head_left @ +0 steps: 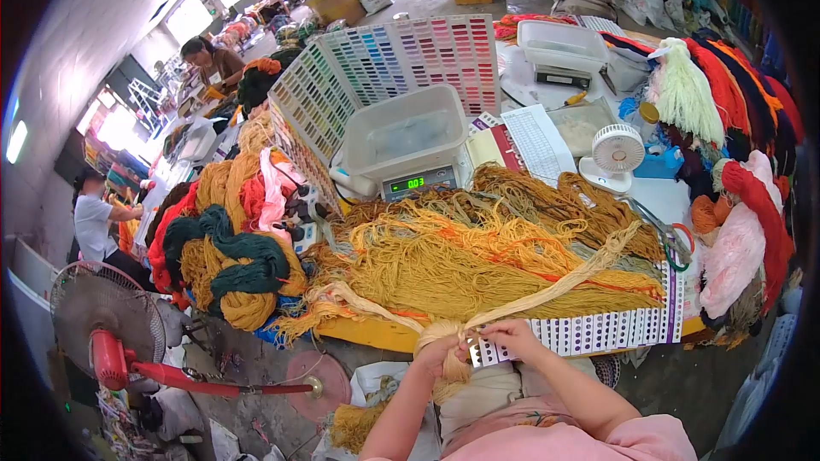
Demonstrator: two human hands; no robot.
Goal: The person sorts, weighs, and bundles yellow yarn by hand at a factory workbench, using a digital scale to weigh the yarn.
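Collectively, we count one table (666, 201) heaped with yarn (444, 273); one folding colour chart (384, 60) at twelve o'clock; one red-bodied fan (109, 358) at eight; two clear bins (406, 149), at twelve and one; one cream hank (437, 333) at six, by the table's near edge, two tails (555, 280) leading toward ten and two; one desk fan (617, 152) and one pair of scissors (670, 237) near three. Forearms converge: the left hand (437, 357) encircles the hank; the right hand (515, 340) bends its fingers beside it, whether pinching yarn we cannot tell.
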